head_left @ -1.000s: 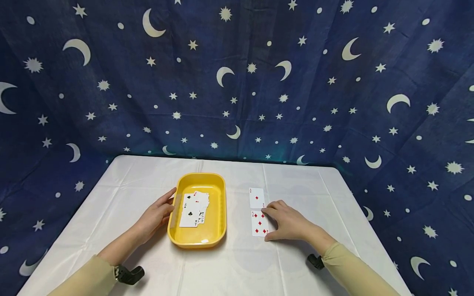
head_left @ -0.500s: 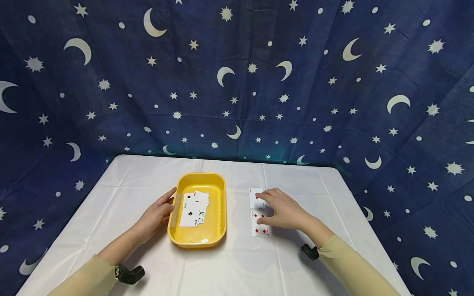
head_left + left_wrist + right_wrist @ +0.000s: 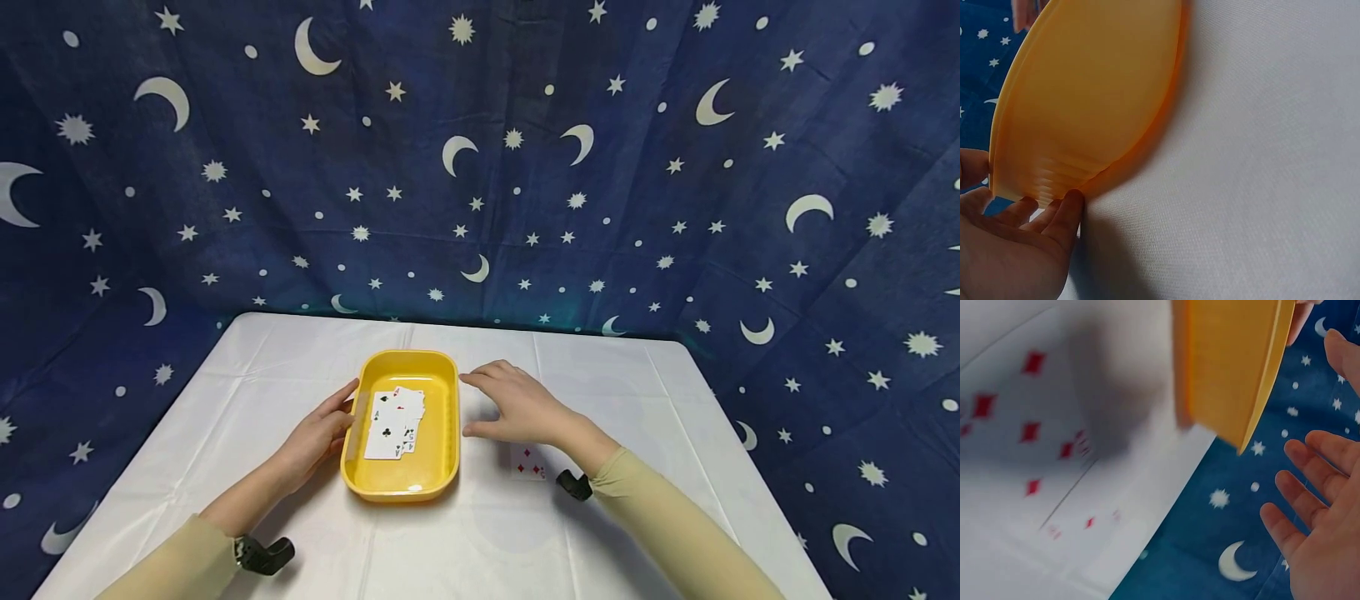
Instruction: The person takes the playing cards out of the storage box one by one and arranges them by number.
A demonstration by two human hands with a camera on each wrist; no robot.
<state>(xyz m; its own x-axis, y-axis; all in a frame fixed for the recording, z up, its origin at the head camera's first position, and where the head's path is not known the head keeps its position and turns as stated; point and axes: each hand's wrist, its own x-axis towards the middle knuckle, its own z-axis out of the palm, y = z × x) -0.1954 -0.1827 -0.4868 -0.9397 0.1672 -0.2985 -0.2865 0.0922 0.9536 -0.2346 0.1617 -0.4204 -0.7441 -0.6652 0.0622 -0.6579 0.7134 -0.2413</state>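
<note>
Several face-up playing cards [image 3: 387, 439] overlap in a pile inside a yellow tray [image 3: 399, 483]. My left hand [image 3: 318, 437] rests its fingers against the outside of the tray's left wall; the left wrist view shows the fingertips [image 3: 1072, 201] at that wall. Held beside the tray's right wall, my right hand [image 3: 521, 404] has its fingers spread with nothing between them. Beneath it lies the five of diamonds [image 3: 528, 467], partly covered by the hand in the head view. A diamond card [image 3: 1090, 522] beyond it shows in the right wrist view, hidden by my hand from above.
A white cloth [image 3: 450, 550] covers the table. Behind hangs a dark blue curtain [image 3: 480, 108] printed with moons and stars. Black devices [image 3: 262, 556] are strapped at both wrists.
My right hand has moved left and away from me, from the two diamond cards to the tray's right side. The left hand and tray have stayed in place.
</note>
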